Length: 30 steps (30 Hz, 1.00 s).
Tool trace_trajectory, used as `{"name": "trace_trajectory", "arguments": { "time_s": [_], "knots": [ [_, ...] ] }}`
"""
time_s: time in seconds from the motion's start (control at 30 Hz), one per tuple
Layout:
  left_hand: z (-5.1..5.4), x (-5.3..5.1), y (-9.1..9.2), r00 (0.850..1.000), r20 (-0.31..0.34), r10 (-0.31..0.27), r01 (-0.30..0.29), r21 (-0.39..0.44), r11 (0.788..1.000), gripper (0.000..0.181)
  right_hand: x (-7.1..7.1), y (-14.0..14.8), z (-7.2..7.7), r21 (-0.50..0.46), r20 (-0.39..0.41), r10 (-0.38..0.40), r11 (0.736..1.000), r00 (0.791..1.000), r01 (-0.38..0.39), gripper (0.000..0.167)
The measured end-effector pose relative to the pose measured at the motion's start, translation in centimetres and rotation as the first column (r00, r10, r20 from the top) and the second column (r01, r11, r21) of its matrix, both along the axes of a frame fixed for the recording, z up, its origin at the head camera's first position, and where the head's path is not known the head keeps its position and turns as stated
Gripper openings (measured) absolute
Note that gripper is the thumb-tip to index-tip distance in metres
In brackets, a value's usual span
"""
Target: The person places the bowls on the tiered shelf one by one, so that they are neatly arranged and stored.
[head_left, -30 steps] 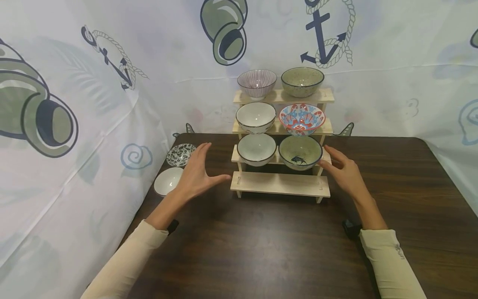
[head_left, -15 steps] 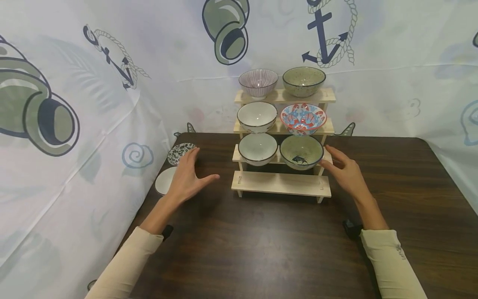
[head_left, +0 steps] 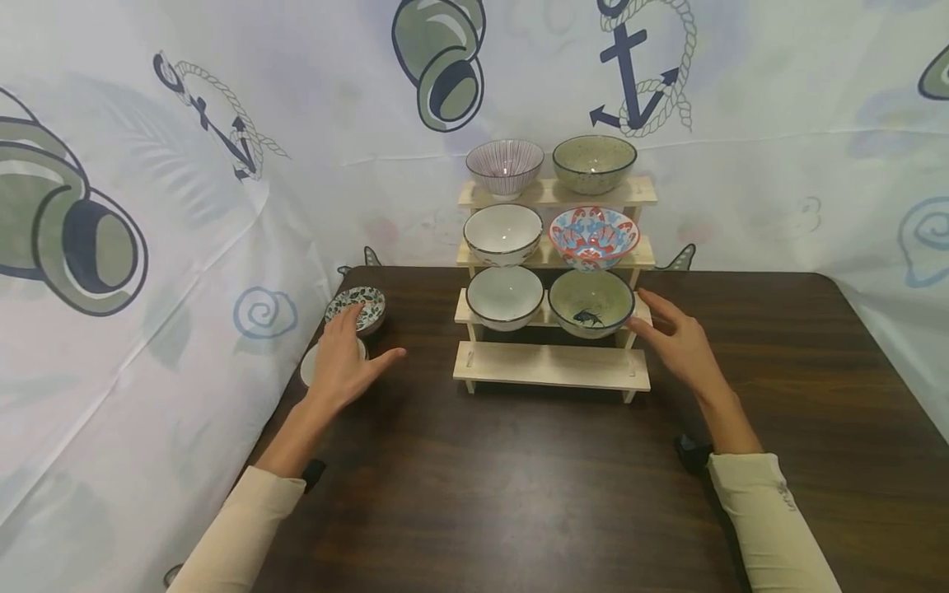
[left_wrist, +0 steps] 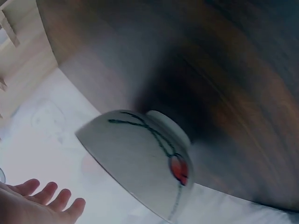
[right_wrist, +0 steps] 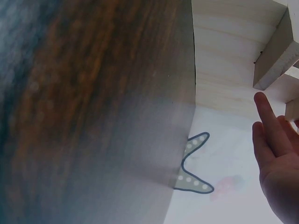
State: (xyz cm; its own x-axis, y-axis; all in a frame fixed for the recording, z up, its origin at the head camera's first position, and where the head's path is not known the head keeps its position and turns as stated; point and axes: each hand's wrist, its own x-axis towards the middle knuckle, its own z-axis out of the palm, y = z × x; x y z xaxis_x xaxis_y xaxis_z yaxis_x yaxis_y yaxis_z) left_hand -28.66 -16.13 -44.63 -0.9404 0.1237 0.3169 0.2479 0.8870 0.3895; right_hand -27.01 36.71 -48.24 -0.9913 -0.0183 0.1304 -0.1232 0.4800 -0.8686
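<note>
My left hand (head_left: 343,362), fingers spread, is over a white bowl (head_left: 308,367) at the table's left edge and hides much of it. In the left wrist view this bowl (left_wrist: 135,154) shows a red bud on a dark green stem; the left fingers (left_wrist: 60,200) appear apart from it. Just behind lies a leaf-patterned bowl (head_left: 371,303). At the right end of a stepped wooden rack (head_left: 552,366), my right hand (head_left: 685,354) has its fingertips close to the shelf and a green bowl (head_left: 593,298) with a dark fish-like motif; whether they touch, I cannot tell.
Beside the green bowl stands a pale bowl (head_left: 504,296). The middle step bears a white bowl (head_left: 502,232) and a red-and-blue bowl (head_left: 593,235). On top are a striped bowl (head_left: 505,165) and an olive bowl (head_left: 593,162). A printed cloth (head_left: 356,99) hangs behind the table.
My left hand has moved left, away from the rack and over the white bowl. The right hand has stayed by the rack's right end. The bowls appear unmoved.
</note>
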Motion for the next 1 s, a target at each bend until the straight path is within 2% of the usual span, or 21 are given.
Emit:
{"name": "trace_trajectory", "arguments": {
  "time_s": [0.3,0.5,1.0],
  "knots": [
    [-0.5,0.2,-1.2,0.997,0.012,0.078,-0.077,-0.035,0.996,0.109,0.4,-0.1,0.2,0.000,-0.002,-0.020,1.000,1.000,0.020,0.073],
    [-0.8,0.5,-2.0,0.993,0.029,0.118,-0.118,-0.025,0.993,0.111,0.3,-0.3,0.4,0.002,-0.001,-0.003,1.000,1.000,0.003,0.071],
    [-2.3,1.4,-3.6,0.974,0.122,0.192,-0.183,-0.080,0.980,0.120,0.3,-0.2,0.4,0.004,0.004,-0.009,1.000,1.000,0.009,0.069]
  ]
}}
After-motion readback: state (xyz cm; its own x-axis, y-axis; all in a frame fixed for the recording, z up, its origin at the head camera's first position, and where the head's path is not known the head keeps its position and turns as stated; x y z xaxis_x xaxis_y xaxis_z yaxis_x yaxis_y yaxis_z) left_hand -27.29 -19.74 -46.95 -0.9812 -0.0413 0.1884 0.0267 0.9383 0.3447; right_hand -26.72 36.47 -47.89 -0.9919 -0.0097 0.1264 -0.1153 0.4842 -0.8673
